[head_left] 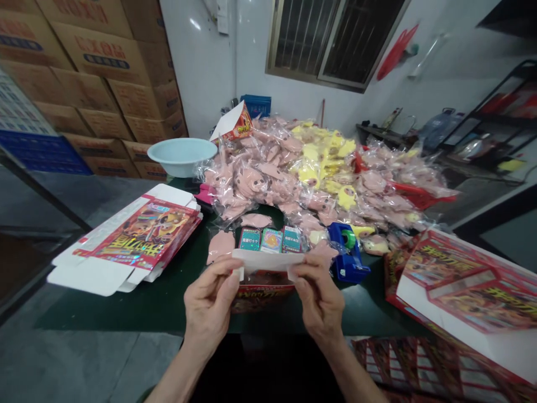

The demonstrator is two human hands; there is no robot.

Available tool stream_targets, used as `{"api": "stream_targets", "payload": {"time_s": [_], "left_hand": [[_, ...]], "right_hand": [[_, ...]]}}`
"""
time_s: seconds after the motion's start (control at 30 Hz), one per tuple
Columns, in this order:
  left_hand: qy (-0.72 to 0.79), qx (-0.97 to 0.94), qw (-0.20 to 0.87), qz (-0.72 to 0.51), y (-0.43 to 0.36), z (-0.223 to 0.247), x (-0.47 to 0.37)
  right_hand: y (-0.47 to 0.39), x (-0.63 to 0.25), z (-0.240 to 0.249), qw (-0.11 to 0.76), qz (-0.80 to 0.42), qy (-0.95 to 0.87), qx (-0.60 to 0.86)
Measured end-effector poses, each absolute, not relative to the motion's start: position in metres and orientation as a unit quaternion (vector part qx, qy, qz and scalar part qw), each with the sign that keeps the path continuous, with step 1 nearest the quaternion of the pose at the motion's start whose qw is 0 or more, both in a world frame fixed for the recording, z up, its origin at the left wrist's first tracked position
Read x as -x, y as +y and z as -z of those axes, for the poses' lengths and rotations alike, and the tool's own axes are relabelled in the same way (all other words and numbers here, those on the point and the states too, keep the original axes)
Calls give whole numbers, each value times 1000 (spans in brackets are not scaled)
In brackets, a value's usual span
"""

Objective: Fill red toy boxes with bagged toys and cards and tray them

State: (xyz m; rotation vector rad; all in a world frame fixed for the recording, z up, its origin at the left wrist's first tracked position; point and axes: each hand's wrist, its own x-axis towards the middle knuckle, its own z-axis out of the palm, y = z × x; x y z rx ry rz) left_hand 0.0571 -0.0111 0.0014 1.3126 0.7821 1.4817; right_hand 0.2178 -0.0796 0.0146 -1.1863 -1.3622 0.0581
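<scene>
A red printed cardboard box [264, 299] stands at the near edge of the table, its white flaps up. My left hand [212, 299] pinches the left end of the flaps between thumb and fingers. At the right end, my right hand [319, 294] pinches the flaps in the same way. Just beyond the box lie small stacks of printed cards [271, 241]. A pink pig-shaped piece in clear wrap [221, 246] lies left of the cards. To their right stands a blue tape dispenser [348, 254] with a green roll. The box's inside is mostly hidden.
Flattened red boxes [142, 235] are stacked at the left. More printed boxes [465, 285] lie at the right. Bagged pink pieces [260, 179] and yellow pieces [319, 157] are heaped at the back, near a pale blue basin [182, 157]. Brown cartons [104, 56] stand against the wall.
</scene>
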Motion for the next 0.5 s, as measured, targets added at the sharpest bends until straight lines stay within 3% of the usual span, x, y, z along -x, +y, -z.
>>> {"api": "stream_targets", "payload": {"time_s": [0.17,0.33,0.5], "left_hand": [[286,-476,614,-560,-8,-25,-59],[234,-466,622,-584,-6,-33,-57],[200,-472,639,-574,-10,-24,-54]], "right_hand": [[-81,-220,-19,621,-136,-570,520],[-85,-224,-21,629,-119,-598,483],[-94,-226,-23,595,-178,-611,491]]}}
